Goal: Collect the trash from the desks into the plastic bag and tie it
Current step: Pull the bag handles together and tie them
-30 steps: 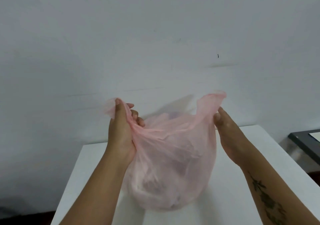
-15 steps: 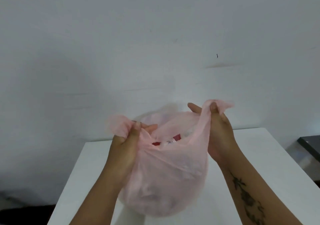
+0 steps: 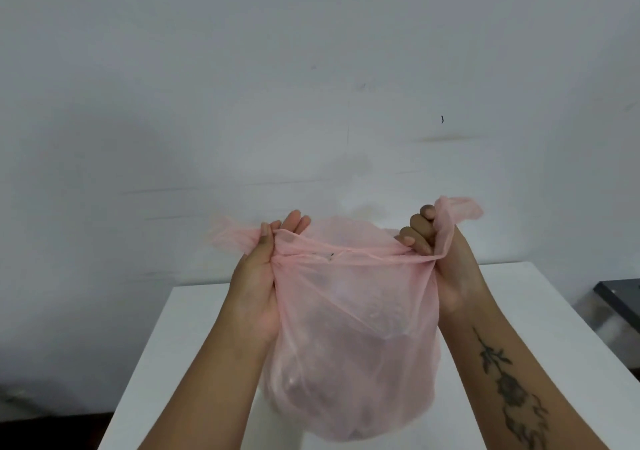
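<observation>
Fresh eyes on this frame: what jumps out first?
The bulging pink plastic bag is dead centre, over the white desk. The left hand pinches one handle and the right hand grips the other, stretching the untied mouth between them. A flower tattoo runs down the right forearm.

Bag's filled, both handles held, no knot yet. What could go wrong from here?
1. The thin pink plastic bag is stretched taut between the left hand and right hand; pulling harder might tear it.
2. Only a short tab of the left handle sticks out past that hand's grip, so it could slip free during knotting.
</observation>
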